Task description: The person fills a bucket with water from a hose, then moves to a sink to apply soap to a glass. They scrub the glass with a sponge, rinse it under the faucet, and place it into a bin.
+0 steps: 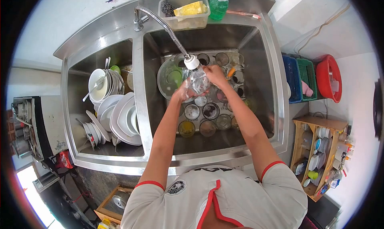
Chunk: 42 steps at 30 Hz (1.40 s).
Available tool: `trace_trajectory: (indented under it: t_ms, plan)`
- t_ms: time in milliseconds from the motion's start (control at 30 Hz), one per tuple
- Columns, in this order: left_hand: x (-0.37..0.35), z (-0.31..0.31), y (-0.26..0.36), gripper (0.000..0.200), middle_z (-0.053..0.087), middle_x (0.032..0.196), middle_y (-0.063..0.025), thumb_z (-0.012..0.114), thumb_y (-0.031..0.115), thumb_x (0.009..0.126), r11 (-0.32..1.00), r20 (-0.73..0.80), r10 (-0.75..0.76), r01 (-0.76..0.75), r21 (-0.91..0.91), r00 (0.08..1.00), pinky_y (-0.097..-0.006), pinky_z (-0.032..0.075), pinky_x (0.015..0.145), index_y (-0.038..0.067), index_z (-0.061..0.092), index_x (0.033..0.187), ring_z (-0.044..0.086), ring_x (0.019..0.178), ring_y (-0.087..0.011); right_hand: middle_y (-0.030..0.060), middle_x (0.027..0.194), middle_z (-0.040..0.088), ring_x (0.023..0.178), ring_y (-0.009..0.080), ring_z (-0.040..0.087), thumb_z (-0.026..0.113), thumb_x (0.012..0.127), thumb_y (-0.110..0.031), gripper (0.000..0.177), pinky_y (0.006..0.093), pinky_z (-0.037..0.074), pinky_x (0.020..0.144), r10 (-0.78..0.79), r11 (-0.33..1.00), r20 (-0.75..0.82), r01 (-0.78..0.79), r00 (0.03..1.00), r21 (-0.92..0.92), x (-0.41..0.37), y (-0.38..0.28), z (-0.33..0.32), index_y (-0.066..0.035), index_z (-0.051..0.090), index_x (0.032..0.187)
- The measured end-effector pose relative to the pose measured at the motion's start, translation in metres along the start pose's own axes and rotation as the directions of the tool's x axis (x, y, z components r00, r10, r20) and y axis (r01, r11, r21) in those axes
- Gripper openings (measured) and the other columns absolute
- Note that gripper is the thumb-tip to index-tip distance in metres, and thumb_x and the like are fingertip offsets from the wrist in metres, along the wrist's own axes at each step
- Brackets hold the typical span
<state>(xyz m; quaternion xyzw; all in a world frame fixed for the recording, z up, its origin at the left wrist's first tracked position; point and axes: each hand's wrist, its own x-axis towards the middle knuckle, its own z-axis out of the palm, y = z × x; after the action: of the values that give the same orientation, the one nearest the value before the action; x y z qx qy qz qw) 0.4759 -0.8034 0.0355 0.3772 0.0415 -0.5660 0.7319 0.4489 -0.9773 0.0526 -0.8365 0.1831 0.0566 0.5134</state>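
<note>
Beneath the white spout of the flexible faucet (172, 34), a clear drinking glass (199, 83) is held between both hands, with water running over it. My left hand (185, 91) grips the glass from its lower left side. My right hand (215, 75) holds it from the upper right, fingers curled round it. Several glasses (211, 111) stand below and around the hands in the right basin, some with liquid in them. Left of my left hand lies a clear round bowl (163, 80) with a green item in it.
Stacked white plates (124, 121), bowls (100, 85) and cutlery fill much of the left basin. On the back ledge are a plastic tub (188, 24) with a yellow sponge, a green bottle (218, 9) and a toothbrush (244, 14). Baskets (305, 79) and a wooden dish rack (316, 155) are at right.
</note>
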Motion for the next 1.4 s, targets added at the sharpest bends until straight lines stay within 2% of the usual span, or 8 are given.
trace_trajectory:
  t_ms: [367,600,700,767,867,1000,1200,1400]
  plan:
    - [0.062,0.007,-0.005,0.037,0.064,0.109,-0.0089,0.045,0.034,0.093,0.98,-0.192,0.168,-0.185,-0.075,0.967,-0.0404,0.054,0.077,0.007,0.056,0.116,0.064,0.094,-0.0246,0.0046,0.078,0.063,0.072,0.0131,0.058,0.049,0.095,-0.03,0.035,0.0298,0.045,0.067,0.137,0.839,-0.009,-0.111,0.991,0.532,-0.017,0.021,-0.024,0.0,0.062,0.083]
    - [0.07,-0.011,-0.022,0.027,0.063,0.09,-0.0066,0.045,0.022,0.089,0.718,-0.467,0.658,-0.68,0.151,0.591,-0.0315,0.05,0.071,0.003,0.061,0.099,0.06,0.08,-0.0178,0.0175,0.108,0.061,0.096,0.0258,0.062,0.046,0.095,-0.02,0.033,0.0355,0.049,0.086,0.142,0.142,0.343,-0.362,0.928,0.921,-0.022,0.019,0.003,0.007,0.05,0.113]
    - [0.035,0.003,-0.015,0.03,0.062,0.09,-0.0071,0.045,0.026,0.089,0.745,-0.452,0.665,-0.563,0.357,0.594,-0.0301,0.049,0.066,0.003,0.06,0.101,0.06,0.08,-0.0174,0.0176,0.111,0.06,0.107,0.0264,0.057,0.047,0.094,-0.019,0.035,0.0377,0.043,0.095,-0.018,0.563,0.238,-0.186,0.971,0.805,-0.043,0.007,0.031,0.006,0.047,0.118]
    - [0.035,-0.024,-0.017,0.036,0.062,0.094,-0.008,0.044,0.033,0.09,0.886,-0.509,0.452,-0.436,0.158,0.733,-0.0303,0.05,0.066,0.004,0.058,0.106,0.061,0.081,-0.018,0.0196,0.113,0.06,0.119,0.0306,0.048,0.046,0.094,-0.02,0.034,0.0405,0.037,0.101,-0.203,0.947,0.185,0.144,0.962,0.287,-0.069,-0.013,0.028,0.0,0.049,0.121]
    - [0.025,-0.022,-0.013,0.047,0.061,0.099,-0.0089,0.043,0.044,0.091,0.932,-0.481,0.329,-0.363,0.025,0.812,-0.0311,0.052,0.069,0.004,0.053,0.113,0.062,0.084,-0.0192,0.0222,0.097,0.062,0.107,0.0354,0.055,0.047,0.093,-0.022,0.026,0.0432,0.044,0.089,-0.539,0.728,0.219,0.581,0.813,-0.365,-0.067,0.001,0.02,-0.008,0.056,0.112]
    - [0.004,0.003,-0.002,0.053,0.058,0.11,-0.0074,0.039,0.047,0.092,0.959,-0.428,0.281,-0.267,0.094,0.859,-0.035,0.055,0.072,0.005,0.045,0.124,0.062,0.092,-0.022,0.0179,0.066,0.06,0.061,0.0393,0.058,0.049,0.092,-0.029,0.027,0.0464,0.045,0.06,-0.471,0.84,0.127,0.488,0.873,-0.236,-0.04,-0.016,0.007,-0.005,0.06,0.099]
    - [-0.008,0.012,-0.026,0.053,0.056,0.114,-0.0065,0.035,0.054,0.09,0.99,-0.358,0.139,-0.136,0.035,0.923,-0.0428,0.053,0.075,0.015,0.046,0.124,0.058,0.101,-0.0227,0.0164,0.069,0.063,0.061,0.0303,0.061,0.052,0.091,-0.036,0.037,0.0395,0.047,0.062,-0.171,0.965,0.357,0.229,0.918,-0.126,-0.029,-0.042,-0.003,-0.001,0.064,0.087]
    - [0.003,0.008,-0.049,0.052,0.059,0.111,-0.0043,0.032,0.057,0.09,0.976,-0.481,0.093,-0.176,-0.13,0.872,-0.0413,0.053,0.073,0.016,0.049,0.117,0.058,0.099,-0.0213,0.0147,0.083,0.066,0.078,0.0223,0.063,0.059,0.087,-0.033,0.035,0.035,0.048,0.072,-0.212,0.975,0.1,0.204,0.972,0.087,-0.021,-0.025,0.008,0.0,0.062,0.099]
